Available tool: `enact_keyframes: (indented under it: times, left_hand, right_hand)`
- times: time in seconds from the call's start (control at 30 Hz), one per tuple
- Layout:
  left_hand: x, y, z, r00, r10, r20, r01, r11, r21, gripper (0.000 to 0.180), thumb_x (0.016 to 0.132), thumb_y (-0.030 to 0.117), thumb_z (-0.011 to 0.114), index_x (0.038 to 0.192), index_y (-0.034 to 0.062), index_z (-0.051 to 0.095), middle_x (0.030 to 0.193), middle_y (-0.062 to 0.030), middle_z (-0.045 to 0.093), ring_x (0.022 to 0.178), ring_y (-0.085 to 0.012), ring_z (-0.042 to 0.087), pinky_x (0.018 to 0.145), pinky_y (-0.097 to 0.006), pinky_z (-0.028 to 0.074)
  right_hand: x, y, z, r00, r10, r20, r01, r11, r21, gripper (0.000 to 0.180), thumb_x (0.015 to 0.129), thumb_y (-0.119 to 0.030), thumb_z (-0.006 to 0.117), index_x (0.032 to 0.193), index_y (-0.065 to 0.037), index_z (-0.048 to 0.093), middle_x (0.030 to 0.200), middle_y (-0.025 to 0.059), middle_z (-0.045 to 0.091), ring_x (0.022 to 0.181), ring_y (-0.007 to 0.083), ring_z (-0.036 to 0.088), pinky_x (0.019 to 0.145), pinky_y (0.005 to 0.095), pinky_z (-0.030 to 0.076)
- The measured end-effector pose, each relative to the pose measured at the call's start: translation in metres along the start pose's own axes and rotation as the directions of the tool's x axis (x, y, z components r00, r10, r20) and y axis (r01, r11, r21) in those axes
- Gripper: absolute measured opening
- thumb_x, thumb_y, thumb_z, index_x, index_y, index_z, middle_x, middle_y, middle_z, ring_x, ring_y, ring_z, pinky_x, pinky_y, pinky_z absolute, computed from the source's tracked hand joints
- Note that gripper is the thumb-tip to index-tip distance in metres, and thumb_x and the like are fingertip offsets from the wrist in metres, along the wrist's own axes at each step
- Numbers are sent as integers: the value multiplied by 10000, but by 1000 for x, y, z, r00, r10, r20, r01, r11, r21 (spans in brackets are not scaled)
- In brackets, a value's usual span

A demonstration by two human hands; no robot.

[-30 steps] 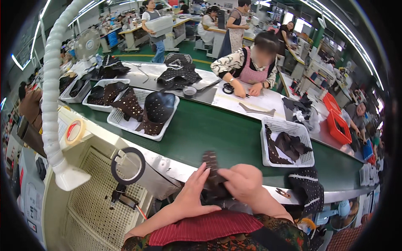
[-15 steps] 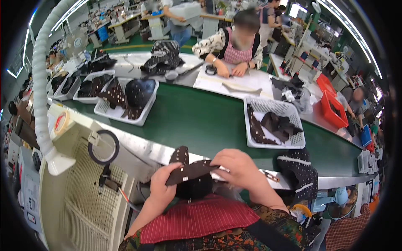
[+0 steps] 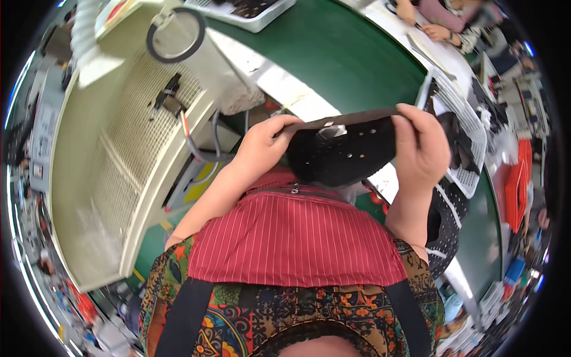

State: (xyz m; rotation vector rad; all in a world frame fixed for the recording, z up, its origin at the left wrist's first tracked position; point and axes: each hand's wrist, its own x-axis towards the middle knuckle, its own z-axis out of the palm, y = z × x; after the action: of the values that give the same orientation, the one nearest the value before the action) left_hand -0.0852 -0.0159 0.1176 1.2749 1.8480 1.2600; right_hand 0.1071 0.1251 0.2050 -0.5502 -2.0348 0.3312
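Observation:
A black fabric piece with small pale dots (image 3: 348, 157) is stretched between my hands in front of the striped red apron (image 3: 297, 238). The thumb and fingers of my left hand (image 3: 262, 144) pinch the brown folded strip along its upper edge at one end. At the other end, my right hand (image 3: 423, 146) grips the same edge, thumb toward me. The body of the piece hangs below the strip, curved like a pouch. Beside my right forearm lies another black dotted piece with white lines (image 3: 447, 223).
A green conveyor belt (image 3: 327, 53) runs beyond my hands, behind a pale metal edge. White baskets with dark pieces stand on it, one far (image 3: 267, 21), one right (image 3: 476, 134). A beige mesh-lined booth (image 3: 113, 149) with a black-rimmed clear tube (image 3: 175, 35) stands left. Another person's hand (image 3: 437, 31) is across the belt.
The view has tilted down and turned. The dotted piece has gone from bunched to spread out, its strip pulled long, and my hands have moved farther apart.

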Motion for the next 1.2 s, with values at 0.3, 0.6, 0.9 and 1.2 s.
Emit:
enact_keyframes:
  times: [0.3,0.6,0.9,1.2]
  left_hand:
    - [-26,-21,-4,988,133,-78,-135,990,-28,344,818,37,571,1160,73,589,1093,-128,622,1017,-252,599,896,-350,461]
    - [-61,-7,-82,790,399,-465,-434,900,36,342,766,-17,588,1098,62,617,1103,-117,634,1020,-295,600,888,-364,468]
    - [-129,-15,-216,696,330,-638,-75,917,392,211,806,-32,598,999,36,652,884,-99,678,798,-244,658,701,-314,509]
    - [-173,-44,-358,686,228,-691,466,591,658,228,809,29,600,1023,73,662,927,-103,683,840,-274,658,737,-335,518]
  right_hand:
    - [-2,-13,13,994,-106,-11,106,964,243,143,812,57,627,954,67,645,896,153,656,797,219,615,754,302,491]
    - [22,-30,61,998,-62,-2,57,904,424,178,877,33,567,1046,86,586,914,178,635,803,212,616,773,314,503]
    - [43,-114,184,817,-340,465,77,864,497,359,755,104,624,1092,-15,594,923,120,620,815,222,616,740,292,489]
    - [50,-225,386,627,-326,707,-208,804,556,466,813,-26,638,1250,-49,477,1085,122,590,843,212,626,719,313,511]
